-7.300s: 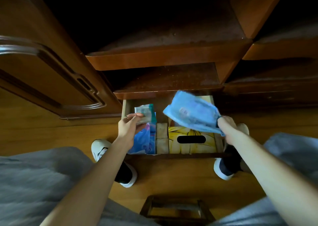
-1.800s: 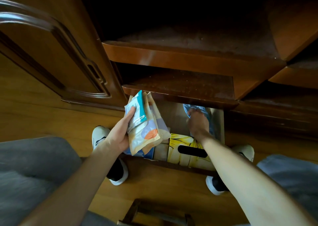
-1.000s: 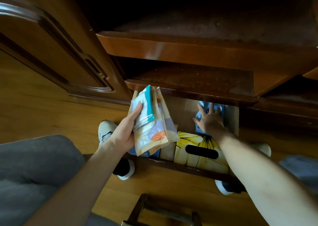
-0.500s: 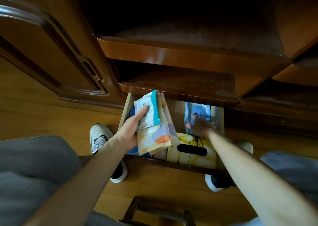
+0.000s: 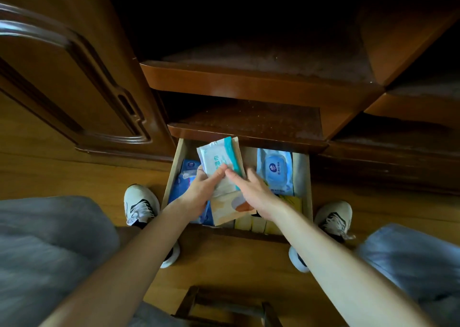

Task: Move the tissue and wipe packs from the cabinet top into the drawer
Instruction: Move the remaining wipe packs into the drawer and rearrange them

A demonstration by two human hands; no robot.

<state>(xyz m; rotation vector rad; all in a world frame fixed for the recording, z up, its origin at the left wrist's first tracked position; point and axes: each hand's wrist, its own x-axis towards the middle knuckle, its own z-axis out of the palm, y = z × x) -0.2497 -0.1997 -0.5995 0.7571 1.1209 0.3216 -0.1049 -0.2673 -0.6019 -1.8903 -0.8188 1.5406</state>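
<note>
The wooden drawer (image 5: 301, 175) is pulled out below the cabinet shelves. Over it, my left hand (image 5: 199, 192) grips a small stack of packs: a white and teal wipe pack (image 5: 216, 160) on top of a beige pack with an orange mark (image 5: 231, 207). My right hand (image 5: 251, 189) has its fingers on the right side of that stack. Inside the drawer a pale blue wipe pack (image 5: 275, 172) lies at the back right, blue packs (image 5: 184, 177) at the left, and a yellow tissue box (image 5: 288, 202) at the front, mostly hidden by my hands.
Brown shelves (image 5: 249, 82) overhang the drawer's back. A cabinet door (image 5: 62, 82) stands at the left. My two white shoes (image 5: 140, 204) flank the drawer on the wooden floor. A small wooden stool frame (image 5: 224, 304) sits near the bottom edge.
My right hand has left the pale blue pack lying at the back right of the drawer and moved left onto the stack that my left hand holds.
</note>
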